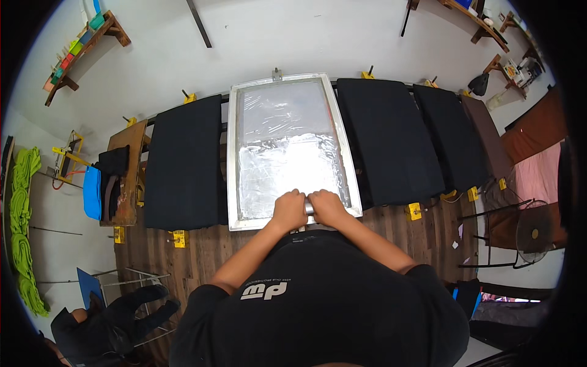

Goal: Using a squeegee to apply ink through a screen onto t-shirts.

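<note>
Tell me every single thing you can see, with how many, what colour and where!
framed screen: 1, silver edges, centre
bar: 1, silver, screen's near end
flat panels: 3, black, one left of the screen, two right
end panel: 1, dark brown, right end
wooden board: 1, brown, left end
brackets: several, yellow, along the row
green cloths: several, lime, far left
blue cloth: 1, blue, by the wooden board
pink cloth: 1, pink, right
fan: 1, dark, right
shelves: several, brown, upper corners
floor: 1, brown, below
other person: 1, dark clothes, lower left
shirt: 1, black, bottom
left hand, right hand: 2, bare, gripping the bar
</note>
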Demonstrator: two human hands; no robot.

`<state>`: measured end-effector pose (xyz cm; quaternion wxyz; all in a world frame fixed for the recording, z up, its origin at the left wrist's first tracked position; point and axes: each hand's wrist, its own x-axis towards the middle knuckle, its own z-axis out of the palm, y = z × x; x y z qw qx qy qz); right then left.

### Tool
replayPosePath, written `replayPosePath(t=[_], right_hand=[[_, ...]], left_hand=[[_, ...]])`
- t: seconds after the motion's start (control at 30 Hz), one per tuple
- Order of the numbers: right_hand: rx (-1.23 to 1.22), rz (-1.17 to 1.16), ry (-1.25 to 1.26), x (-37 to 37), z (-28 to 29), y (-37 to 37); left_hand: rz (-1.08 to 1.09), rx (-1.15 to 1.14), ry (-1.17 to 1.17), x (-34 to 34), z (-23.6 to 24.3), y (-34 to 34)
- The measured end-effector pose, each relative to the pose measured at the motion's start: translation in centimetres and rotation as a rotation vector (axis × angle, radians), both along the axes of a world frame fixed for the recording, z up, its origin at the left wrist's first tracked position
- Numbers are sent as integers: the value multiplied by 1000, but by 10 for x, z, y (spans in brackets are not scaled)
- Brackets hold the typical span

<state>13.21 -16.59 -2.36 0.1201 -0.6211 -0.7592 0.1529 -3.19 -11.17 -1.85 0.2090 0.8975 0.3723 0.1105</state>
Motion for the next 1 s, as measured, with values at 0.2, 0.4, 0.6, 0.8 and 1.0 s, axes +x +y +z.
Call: replayPosePath(t=[0.2, 0.4, 0.6, 0.8, 1.0], right_hand=[[-302, 89, -72, 17, 27, 38], [-63, 31, -118, 28, 14, 129], [-185, 128, -141, 31, 16, 110], [-251, 129, -130, 11, 20, 59], [-304, 94, -106, -2, 26, 19]], left_hand=[[17, -333, 314, 11, 35, 34], [88, -113, 294, 35, 12, 121], [-37, -167, 365, 33, 21, 103], [-41, -233, 335, 11, 23, 53], [-60, -216, 299, -2, 26, 14]])
